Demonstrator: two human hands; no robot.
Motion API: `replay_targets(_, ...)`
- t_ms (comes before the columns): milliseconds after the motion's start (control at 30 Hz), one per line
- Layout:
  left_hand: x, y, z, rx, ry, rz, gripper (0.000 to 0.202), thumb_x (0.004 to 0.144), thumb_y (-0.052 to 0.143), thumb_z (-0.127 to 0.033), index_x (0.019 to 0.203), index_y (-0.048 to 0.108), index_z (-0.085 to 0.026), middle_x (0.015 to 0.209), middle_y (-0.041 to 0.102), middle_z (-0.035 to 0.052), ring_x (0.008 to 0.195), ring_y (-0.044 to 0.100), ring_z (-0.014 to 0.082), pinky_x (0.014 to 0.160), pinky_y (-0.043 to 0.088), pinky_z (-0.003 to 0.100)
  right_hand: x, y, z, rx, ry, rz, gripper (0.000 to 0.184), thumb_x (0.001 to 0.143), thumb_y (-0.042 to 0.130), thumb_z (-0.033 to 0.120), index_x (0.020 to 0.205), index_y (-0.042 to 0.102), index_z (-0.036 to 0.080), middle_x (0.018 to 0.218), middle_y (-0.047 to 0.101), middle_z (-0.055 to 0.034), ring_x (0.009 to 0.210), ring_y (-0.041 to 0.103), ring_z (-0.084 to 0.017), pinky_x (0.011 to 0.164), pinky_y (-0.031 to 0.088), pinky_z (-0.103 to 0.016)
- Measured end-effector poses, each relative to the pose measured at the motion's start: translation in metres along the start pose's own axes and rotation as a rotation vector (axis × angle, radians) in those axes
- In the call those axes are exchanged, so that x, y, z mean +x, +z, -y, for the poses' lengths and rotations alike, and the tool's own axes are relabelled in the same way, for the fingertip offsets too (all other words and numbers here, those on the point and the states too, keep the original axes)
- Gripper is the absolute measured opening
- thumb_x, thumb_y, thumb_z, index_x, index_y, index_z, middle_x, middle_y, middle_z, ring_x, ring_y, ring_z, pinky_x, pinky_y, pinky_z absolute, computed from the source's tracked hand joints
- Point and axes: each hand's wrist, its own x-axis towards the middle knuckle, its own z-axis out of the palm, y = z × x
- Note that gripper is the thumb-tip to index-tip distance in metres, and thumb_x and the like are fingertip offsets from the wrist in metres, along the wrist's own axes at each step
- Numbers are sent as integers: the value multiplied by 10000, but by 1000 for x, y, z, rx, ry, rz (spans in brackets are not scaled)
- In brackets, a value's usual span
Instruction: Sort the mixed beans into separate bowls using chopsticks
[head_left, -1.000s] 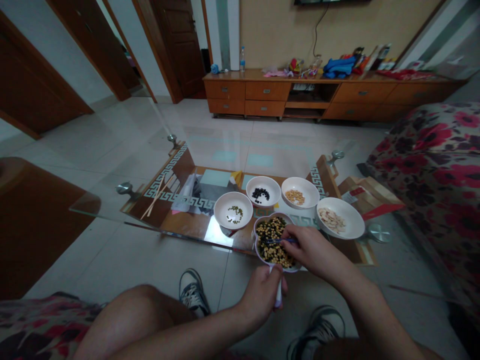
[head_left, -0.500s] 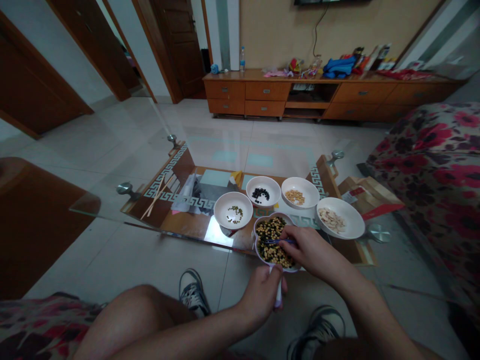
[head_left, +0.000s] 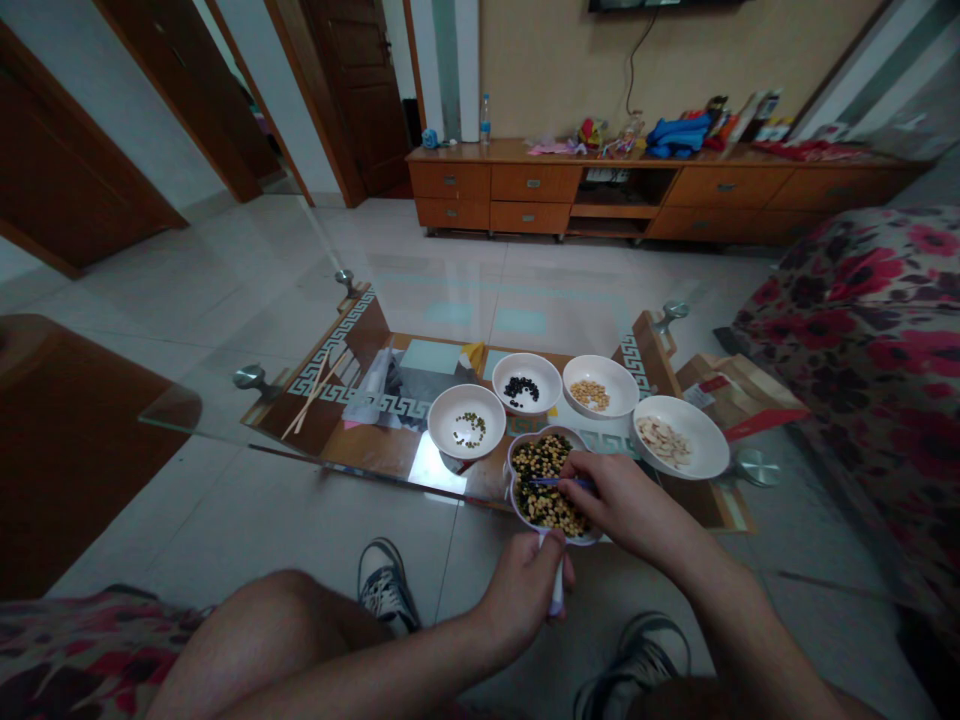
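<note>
My left hand is closed around the pale handle of a flower-shaped bowl with a lilac rim. Mixed beans, yellow, dark and green, fill this bowl. Over its right side, my right hand pinches slim purple tweezers, their tips down among the beans. Around it stand white bowls: one with green beans, one with black beans, one with yellow beans, and one with flat pale slices.
The bowls rest on a glass-topped table with metal posts. Wooden chopsticks lie at its left. A brown paper bag is at the right, near a floral-covered sofa. A wooden cabinet lines the back wall.
Almost nothing differs. My right hand keeps the tweezers in the mixed beans with a very slight shift, and my left hand stays on the handle.
</note>
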Motion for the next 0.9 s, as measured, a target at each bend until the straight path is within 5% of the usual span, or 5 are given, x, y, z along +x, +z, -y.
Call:
replay_targets(167, 0, -1, -1, 13, -4, 1, 669, 789, 305, -824, 639, 525, -210, 430, 431, -23, 410, 444, 134, 457, 332, 257, 2, -1, 2, -15, -12, -91, 186, 929, 517, 285, 886, 676, 199, 807, 727, -61, 691, 636, -183, 615, 401, -272)
replay_targets(533, 1, 0, 1, 0, -24, -2, 674, 785, 308, -833, 647, 523, -210, 430, 432, -27, 406, 429, 127, 452, 319, 252, 23, -5, 20, -73, 139, -541, 269, 942, 501, 407, 972, 694, 222, 818, 739, -75, 730, 680, -223, 645, 414, -304)
replay_targets(900, -1, 0, -2, -10, -31, -3, 682, 764, 319, -850, 642, 521, -210, 421, 415, -34, 405, 434, 126, 445, 317, 248, 29, -6, 19, -91, 180, -665, 278, 950, 515, 402, 1015, 710, 214, 857, 757, -84, 745, 686, -242, 660, 417, -313)
